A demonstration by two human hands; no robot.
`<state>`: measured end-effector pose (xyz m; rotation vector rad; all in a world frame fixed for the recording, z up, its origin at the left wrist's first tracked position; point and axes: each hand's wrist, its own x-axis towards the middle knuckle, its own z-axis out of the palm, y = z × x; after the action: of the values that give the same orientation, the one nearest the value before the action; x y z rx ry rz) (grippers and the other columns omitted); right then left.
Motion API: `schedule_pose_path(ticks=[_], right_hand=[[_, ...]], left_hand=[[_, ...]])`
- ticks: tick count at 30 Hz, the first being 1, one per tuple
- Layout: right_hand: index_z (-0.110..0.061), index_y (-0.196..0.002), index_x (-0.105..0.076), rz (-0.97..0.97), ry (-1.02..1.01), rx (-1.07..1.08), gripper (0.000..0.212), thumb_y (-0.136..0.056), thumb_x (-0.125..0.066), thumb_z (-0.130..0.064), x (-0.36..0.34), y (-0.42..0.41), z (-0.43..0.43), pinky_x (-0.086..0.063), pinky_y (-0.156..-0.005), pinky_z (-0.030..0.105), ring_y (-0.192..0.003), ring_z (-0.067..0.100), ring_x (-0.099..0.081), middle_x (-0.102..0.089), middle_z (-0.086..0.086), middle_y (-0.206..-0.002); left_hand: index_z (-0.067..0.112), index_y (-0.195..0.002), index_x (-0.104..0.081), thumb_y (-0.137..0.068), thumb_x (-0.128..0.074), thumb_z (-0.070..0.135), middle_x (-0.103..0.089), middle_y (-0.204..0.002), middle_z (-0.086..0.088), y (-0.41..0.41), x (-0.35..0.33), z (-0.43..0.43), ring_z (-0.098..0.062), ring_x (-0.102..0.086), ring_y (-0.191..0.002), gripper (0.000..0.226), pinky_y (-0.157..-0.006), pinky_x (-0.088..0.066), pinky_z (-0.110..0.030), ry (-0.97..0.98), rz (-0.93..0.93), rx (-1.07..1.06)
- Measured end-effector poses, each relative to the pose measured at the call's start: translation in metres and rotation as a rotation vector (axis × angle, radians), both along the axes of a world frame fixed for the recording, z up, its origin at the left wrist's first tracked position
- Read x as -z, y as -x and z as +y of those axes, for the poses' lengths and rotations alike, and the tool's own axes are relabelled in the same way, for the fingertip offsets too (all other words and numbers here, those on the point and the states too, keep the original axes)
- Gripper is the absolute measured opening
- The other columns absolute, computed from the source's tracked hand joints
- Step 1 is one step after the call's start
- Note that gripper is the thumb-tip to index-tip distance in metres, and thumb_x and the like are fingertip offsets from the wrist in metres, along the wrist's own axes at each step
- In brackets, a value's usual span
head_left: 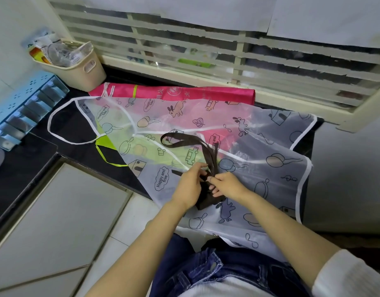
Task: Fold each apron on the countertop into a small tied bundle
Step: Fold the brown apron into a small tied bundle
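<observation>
Counting four aprons on your counter (24, 168): one brown bundle (206, 201) lying on one see-through printed apron (259, 146) near the front edge, with one pink apron (184, 92) and one green apron (104, 144) underneath. Both hands are clamped on it: your left hand (189, 186) curls around the bundle and your right hand (228, 185) pinches its straps (184, 139).

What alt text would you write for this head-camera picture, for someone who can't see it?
The person's left hand and right hand grip a folded dark brown apron by its long straps, on a see-through cartoon-print apron spread over a dark countertop. A pink apron and a lime-green apron lie beneath it.
</observation>
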<state>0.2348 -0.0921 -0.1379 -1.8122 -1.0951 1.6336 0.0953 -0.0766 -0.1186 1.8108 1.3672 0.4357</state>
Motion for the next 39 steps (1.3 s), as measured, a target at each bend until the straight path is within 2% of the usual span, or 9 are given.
schedule_pose_path(ticks=[6, 12, 16, 20, 26, 29, 32, 36, 39], right_hand=[[0.000, -0.085, -0.062, 0.102, 0.037, 0.043, 0.022, -0.096, -0.053, -0.017, 0.000, -0.002, -0.004, -0.054, -0.061, 0.017, -0.064, 0.011, -0.058, -0.060, 0.007, -0.077], [-0.009, -0.079, -0.064, 0.173, 0.070, 0.100, 0.020, -0.095, -0.054, -0.016, -0.003, -0.005, -0.005, -0.054, -0.060, 0.016, -0.066, 0.010, -0.055, -0.059, 0.006, -0.079], [-0.001, -0.095, -0.066, 0.218, 0.093, 0.079, 0.022, -0.096, -0.054, -0.019, -0.004, -0.009, -0.007, -0.055, -0.066, 0.018, -0.070, 0.010, -0.056, -0.058, 0.005, -0.080], [-0.003, -0.099, -0.065, 0.288, 0.112, 0.044, 0.022, -0.096, -0.053, -0.022, -0.005, -0.016, -0.011, -0.056, -0.074, 0.022, -0.074, 0.010, -0.057, -0.058, 0.004, -0.081], [0.000, -0.106, -0.064, 0.294, 0.068, -0.044, 0.023, -0.095, -0.055, -0.017, -0.005, -0.022, -0.015, -0.055, -0.078, 0.021, -0.079, 0.008, -0.056, -0.057, 0.001, -0.087], [-0.004, -0.107, -0.065, 0.239, 0.013, -0.116, 0.020, -0.092, -0.059, -0.016, -0.005, -0.025, -0.016, -0.055, -0.076, 0.020, -0.080, 0.009, -0.060, -0.063, 0.003, -0.092], [-0.010, -0.091, -0.066, 0.162, -0.049, -0.196, 0.004, -0.087, -0.066, -0.010, -0.008, -0.024, -0.014, -0.056, -0.074, 0.021, -0.072, 0.008, -0.063, -0.067, 0.005, -0.086], [-0.024, -0.072, -0.064, -0.182, -0.245, -0.287, 0.027, -0.077, -0.069, 0.002, -0.008, -0.022, -0.013, -0.051, -0.064, 0.022, -0.059, 0.007, -0.058, -0.061, -0.005, -0.064], [-0.026, -0.069, -0.057, -0.270, -0.329, -0.201, 0.033, -0.074, -0.065, 0.006, -0.007, -0.016, -0.016, -0.056, -0.062, 0.028, -0.057, 0.012, -0.061, -0.057, -0.004, -0.059]], left_hand=[[0.013, -0.118, -0.050, -0.094, -0.038, 0.005, -0.062, -0.108, -0.007, -0.004, -0.005, -0.009, -0.029, -0.059, -0.095, 0.028, -0.072, -0.045, -0.036, -0.048, 0.423, 0.096], [0.009, -0.102, -0.058, -0.090, -0.055, 0.007, -0.059, -0.094, -0.006, -0.002, 0.002, -0.010, -0.022, -0.056, -0.088, 0.012, -0.074, -0.043, -0.027, 0.104, 0.248, 0.023], [0.013, -0.101, -0.064, -0.090, -0.059, 0.014, -0.058, -0.106, -0.006, 0.001, 0.010, -0.008, -0.021, -0.056, -0.099, 0.012, -0.082, -0.043, -0.027, 0.137, 0.276, 0.037], [0.022, -0.097, -0.065, -0.086, -0.066, 0.024, -0.054, -0.098, 0.003, 0.000, 0.009, -0.007, -0.017, -0.055, -0.094, 0.011, -0.077, -0.041, -0.024, 0.150, 0.265, 0.029], [0.037, -0.074, -0.051, -0.086, -0.063, 0.025, -0.056, -0.092, 0.008, -0.004, 0.012, -0.008, -0.014, -0.054, -0.087, 0.021, -0.088, -0.046, -0.037, 0.185, 0.273, 0.006], [0.033, -0.082, -0.052, -0.087, -0.059, 0.023, -0.057, -0.095, 0.007, -0.004, 0.013, -0.007, -0.014, -0.052, -0.089, 0.013, -0.090, -0.043, -0.038, 0.204, 0.287, 0.019], [0.032, -0.081, -0.051, -0.086, -0.058, 0.024, -0.058, -0.097, 0.006, -0.005, 0.014, -0.005, -0.018, -0.055, -0.092, 0.012, -0.092, -0.042, -0.039, 0.218, 0.292, 0.022], [0.031, -0.081, -0.050, -0.087, -0.058, 0.028, -0.056, -0.095, 0.006, -0.006, 0.015, -0.005, -0.019, -0.055, -0.093, 0.011, -0.090, -0.040, -0.038, 0.228, 0.301, 0.027], [0.029, -0.082, -0.049, -0.089, -0.056, 0.027, -0.055, -0.092, 0.006, -0.004, 0.015, -0.004, -0.018, -0.053, -0.090, 0.010, -0.091, -0.039, -0.037, 0.244, 0.288, 0.023]])
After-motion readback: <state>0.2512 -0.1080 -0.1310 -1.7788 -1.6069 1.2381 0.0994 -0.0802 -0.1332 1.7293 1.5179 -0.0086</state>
